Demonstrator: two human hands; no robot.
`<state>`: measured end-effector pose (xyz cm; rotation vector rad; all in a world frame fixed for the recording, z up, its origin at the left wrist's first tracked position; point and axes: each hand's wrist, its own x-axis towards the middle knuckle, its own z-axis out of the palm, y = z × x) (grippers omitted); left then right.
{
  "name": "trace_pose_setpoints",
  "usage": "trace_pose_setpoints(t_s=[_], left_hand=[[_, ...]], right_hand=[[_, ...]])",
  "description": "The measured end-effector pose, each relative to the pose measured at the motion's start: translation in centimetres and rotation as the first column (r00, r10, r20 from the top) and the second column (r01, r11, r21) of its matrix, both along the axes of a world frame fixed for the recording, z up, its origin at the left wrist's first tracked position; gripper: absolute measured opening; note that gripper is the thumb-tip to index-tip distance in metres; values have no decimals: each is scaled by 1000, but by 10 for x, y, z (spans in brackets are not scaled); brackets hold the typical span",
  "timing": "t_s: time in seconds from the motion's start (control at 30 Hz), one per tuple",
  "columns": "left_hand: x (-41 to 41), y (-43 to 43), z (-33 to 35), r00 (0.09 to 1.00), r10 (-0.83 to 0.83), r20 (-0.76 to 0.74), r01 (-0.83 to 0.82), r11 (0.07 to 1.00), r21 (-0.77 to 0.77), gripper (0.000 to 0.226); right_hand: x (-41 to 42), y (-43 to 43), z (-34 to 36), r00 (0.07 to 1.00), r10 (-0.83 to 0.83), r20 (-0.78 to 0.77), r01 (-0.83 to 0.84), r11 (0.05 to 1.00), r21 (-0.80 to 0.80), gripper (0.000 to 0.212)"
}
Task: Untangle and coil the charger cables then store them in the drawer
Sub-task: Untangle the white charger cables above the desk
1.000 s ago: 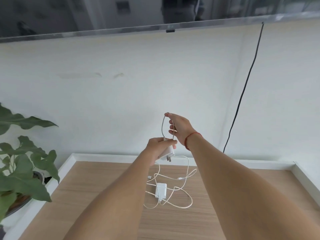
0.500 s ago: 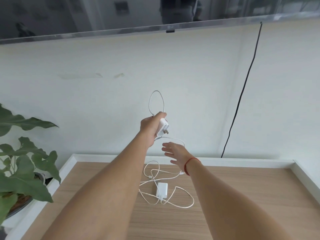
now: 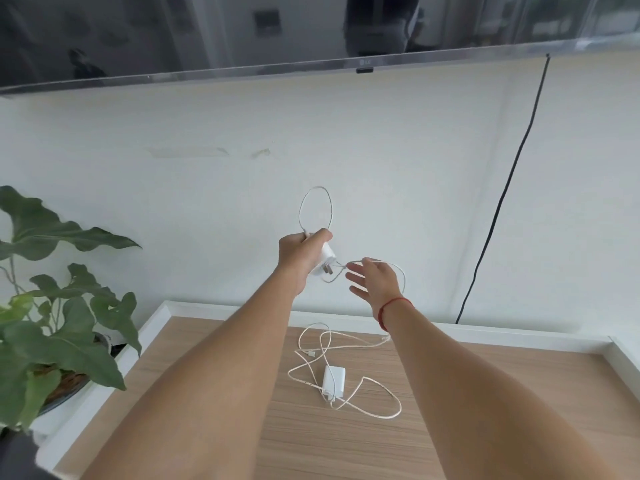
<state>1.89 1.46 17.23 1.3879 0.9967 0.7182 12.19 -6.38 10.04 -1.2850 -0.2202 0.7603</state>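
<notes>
Left hand (image 3: pixel 299 256): up in the air in front of the wall, fingers curled tight round a white charger plug (image 3: pixel 327 254), prongs poking out to the lower right.
Held cable (image 3: pixel 316 187): stands in a loop above that fist, then trails from under the plug toward the other hand.
Right hand (image 3: pixel 377 282): just beside, fingers spread and straight, gripping nothing; the cable arcs behind it, and I can't tell if it touches.
Second charger (image 3: pixel 335 377): lying flat on the wooden tabletop (image 3: pixel 485 393) below both hands.
Loose cable (image 3: pixel 400 407): sprawled in crossing loops around that charger.
Surroundings: potted plant (image 3: pixel 62 306) off the table's left edge, television (image 3: pixel 207 29) overhead, black wire (image 3: pixel 495 220) down the wall.
</notes>
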Motion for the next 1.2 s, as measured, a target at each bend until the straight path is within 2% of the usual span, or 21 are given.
trace_pose_setpoints(t_s=[0.1,0.2,0.37,0.5,0.6,0.7,0.77,0.83,0.9,0.97,1.03,1.07,1.2], left_hand=[[-13,7,-24,984,122,-127,-105,986,132,18],[-27,9,-50,921,228,-317,-149,956,255,12],[-27,4,-71,843,285,-457,-172,947,272,15],[-18,1,-73,801,275,-531,-118,943,311,20],[-20,2,-77,717,275,-640,12,913,407,24],[-22,7,-87,687,286,-668,22,911,413,27],[-18,5,-89,694,272,-666,28,915,402,30],[-9,0,-90,728,222,-648,90,907,412,34],[3,-10,-88,770,122,-626,197,888,415,37],[15,-19,-87,825,2,-565,251,894,370,28],[24,-29,-85,885,-87,-457,244,923,297,14],[27,-33,-85,898,-120,-424,256,925,280,12],[34,-42,-87,916,-175,-362,280,924,260,12]], right_hand=[[13,-8,3,990,-132,-46,132,991,6,24],[29,-20,8,964,-261,-58,262,965,11,21],[67,-43,-3,864,-503,23,504,862,-61,25],[93,-65,-11,763,-644,55,646,758,-89,6],[111,-84,-10,672,-741,-4,738,669,-90,5],[122,-99,-10,628,-777,-32,773,628,-84,9],[120,-100,-12,660,-752,9,749,656,-96,13],[106,-94,-14,756,-654,21,651,750,-116,21],[85,-85,-15,888,-456,-64,449,887,-106,25],[63,-77,-14,969,-198,-150,186,978,-90,21],[49,-70,-17,991,-5,-132,-12,991,-131,17],[44,-66,-19,993,42,-111,-60,984,-165,15],[39,-60,-22,990,130,-47,-138,954,-267,13]])
